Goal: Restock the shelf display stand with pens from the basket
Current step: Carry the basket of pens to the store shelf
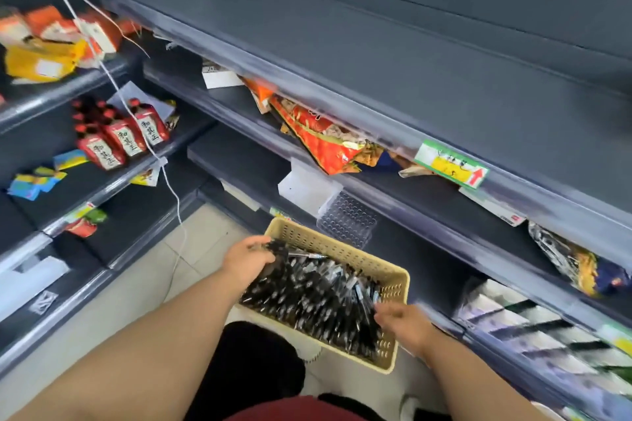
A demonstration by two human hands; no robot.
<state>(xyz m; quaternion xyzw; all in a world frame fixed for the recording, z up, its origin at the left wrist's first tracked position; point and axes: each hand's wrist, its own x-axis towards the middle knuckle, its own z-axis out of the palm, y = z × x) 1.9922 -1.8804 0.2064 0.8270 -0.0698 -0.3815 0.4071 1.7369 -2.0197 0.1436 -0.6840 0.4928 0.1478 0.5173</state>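
Pens (307, 294) — black, heaped — fill the perforated beige basket (345, 252).

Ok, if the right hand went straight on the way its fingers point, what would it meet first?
The right hand points left into the basket, so it would meet the pens first; its fingertips look almost on the heap, though depth is unclear.

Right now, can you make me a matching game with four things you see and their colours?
Things:
1. basket
2. pens
3. bottles
4. shelf label

Colours:
A. red caps and red wrappers
B. black
C. beige
D. green and yellow, with a red arrow

Pairs: 1-C, 2-B, 3-A, 4-D.
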